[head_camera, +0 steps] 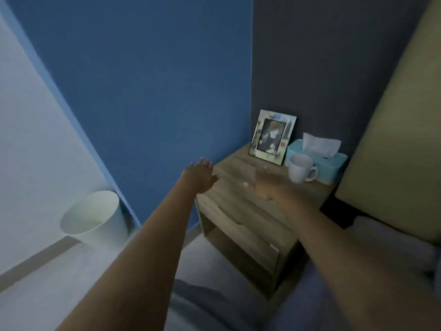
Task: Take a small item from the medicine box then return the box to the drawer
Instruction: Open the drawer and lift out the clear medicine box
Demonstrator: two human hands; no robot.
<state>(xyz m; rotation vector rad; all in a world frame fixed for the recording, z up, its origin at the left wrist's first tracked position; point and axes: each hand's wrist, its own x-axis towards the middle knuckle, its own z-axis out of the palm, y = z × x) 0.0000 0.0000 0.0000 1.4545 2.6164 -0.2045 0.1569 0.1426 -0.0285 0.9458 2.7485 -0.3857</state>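
Blue walls are enclosing a nightstand (241,201). Both grips, left hand (200,176) and right hand (265,185), are spreading wide, empty. Medicine box unseen; drawer (238,232) closed below. Right hand risks toppling the nearby mug (301,170).

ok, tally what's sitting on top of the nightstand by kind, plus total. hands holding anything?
Picture frame: 1
Tissue box: 1
Mug: 1
Total: 3
The left hand and the right hand are both open and hold nothing. No medicine box is in view.
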